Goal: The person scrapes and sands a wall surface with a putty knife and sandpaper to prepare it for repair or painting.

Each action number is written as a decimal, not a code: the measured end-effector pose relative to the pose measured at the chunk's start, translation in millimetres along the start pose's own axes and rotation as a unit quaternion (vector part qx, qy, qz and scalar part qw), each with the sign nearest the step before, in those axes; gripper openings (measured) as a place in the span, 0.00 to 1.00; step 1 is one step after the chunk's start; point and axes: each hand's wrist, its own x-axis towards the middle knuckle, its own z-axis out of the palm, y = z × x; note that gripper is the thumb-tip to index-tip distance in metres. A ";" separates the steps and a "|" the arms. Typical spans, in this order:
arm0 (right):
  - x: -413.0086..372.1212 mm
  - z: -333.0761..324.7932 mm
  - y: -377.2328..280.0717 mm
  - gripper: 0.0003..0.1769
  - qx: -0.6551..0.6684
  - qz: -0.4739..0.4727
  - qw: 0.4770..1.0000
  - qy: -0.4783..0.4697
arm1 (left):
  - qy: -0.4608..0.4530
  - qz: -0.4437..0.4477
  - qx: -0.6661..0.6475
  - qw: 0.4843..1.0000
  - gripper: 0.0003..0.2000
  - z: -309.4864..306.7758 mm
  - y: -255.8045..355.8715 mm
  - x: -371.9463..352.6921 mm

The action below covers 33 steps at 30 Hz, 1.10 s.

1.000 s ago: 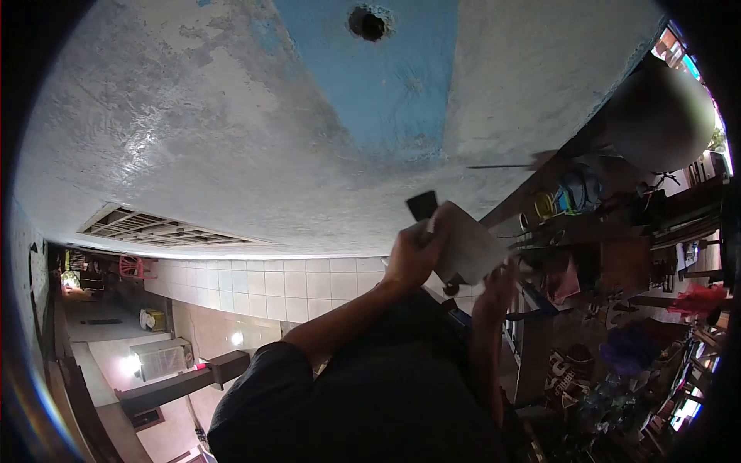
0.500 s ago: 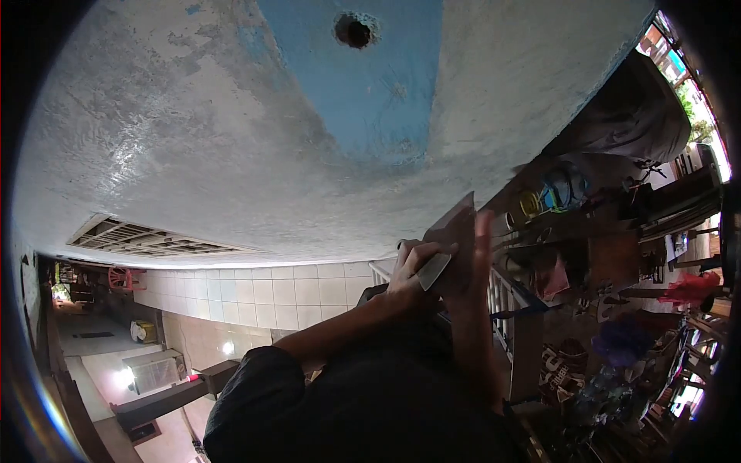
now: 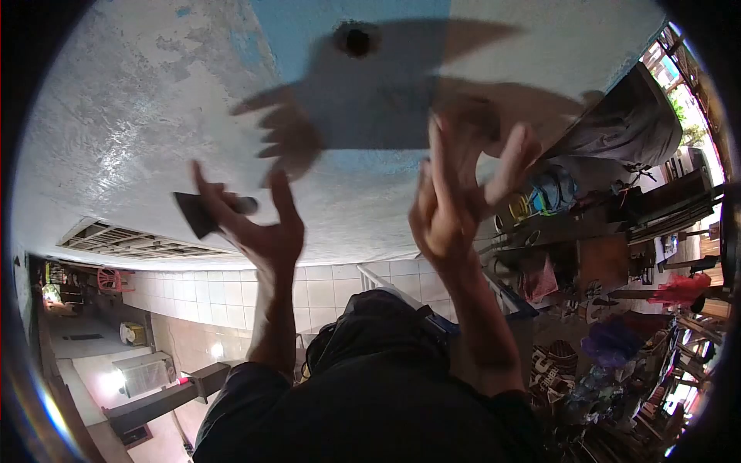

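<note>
blue and grey wall [image 3: 177,131]; left hand [image 3: 264,236] clamps a dark scraper [image 3: 196,215], right hand [image 3: 449,222] has fingers apart.

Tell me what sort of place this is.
Probably the inside of a house or small workshop with unfinished surfaces: a patchy grey wall with a blue strip and a rough hole, pale tiles, and a purple bundle among clutter on the right.
</note>
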 end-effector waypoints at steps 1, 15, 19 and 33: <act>1.9 11.6 1.1 0.19 0.006 0.005 1.000 -0.006 | 0.025 -0.017 0.035 0.999 0.43 1.1 -0.5 11.9; -9.9 21.5 1.1 0.22 -0.009 0.057 0.994 -0.098 | 0.010 -0.063 0.049 0.997 0.49 24.6 -32.7 20.3; -17.7 26.8 3.9 0.23 0.005 0.045 0.996 -0.072 | 0.000 -0.038 0.056 0.998 0.48 21.8 -37.2 19.6; 9.8 14.5 0.3 0.23 0.036 0.037 0.996 -0.072 | 0.000 -0.038 0.049 0.998 0.49 20.6 -32.2 18.5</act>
